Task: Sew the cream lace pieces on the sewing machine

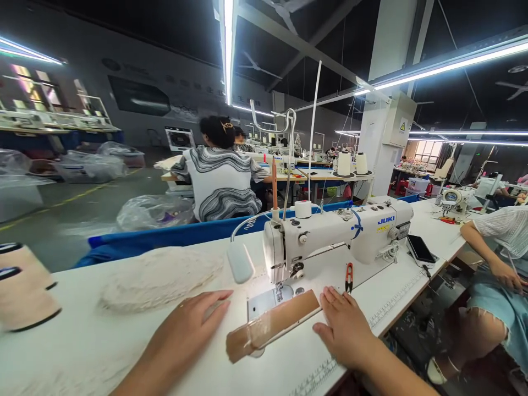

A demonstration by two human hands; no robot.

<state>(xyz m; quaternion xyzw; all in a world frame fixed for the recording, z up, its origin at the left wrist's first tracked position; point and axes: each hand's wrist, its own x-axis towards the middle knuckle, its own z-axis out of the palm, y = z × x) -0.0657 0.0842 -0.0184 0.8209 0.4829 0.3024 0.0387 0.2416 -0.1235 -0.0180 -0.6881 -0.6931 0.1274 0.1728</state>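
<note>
A white JUKI sewing machine (330,231) stands on the white table, its lamp lighting the needle area. In front of the needle lies a brown strip (274,324), like cardboard, with clear tape across its left part. My right hand (344,324) rests flat at the strip's right end, fingers stretched out; whether it presses on the strip I cannot tell. To the left of the strip, my left hand (193,324) is held over the table with fingers extended and nothing in it. Orange thread snips (349,276) lie just behind my right hand.
Off-white lacy fabric (160,278) lies left on the table, with beige pieces edged in black (27,289) at the far left. A phone (421,248) rests right of the machine. One co-worker (223,176) sits ahead; another person (495,275) sits at the right.
</note>
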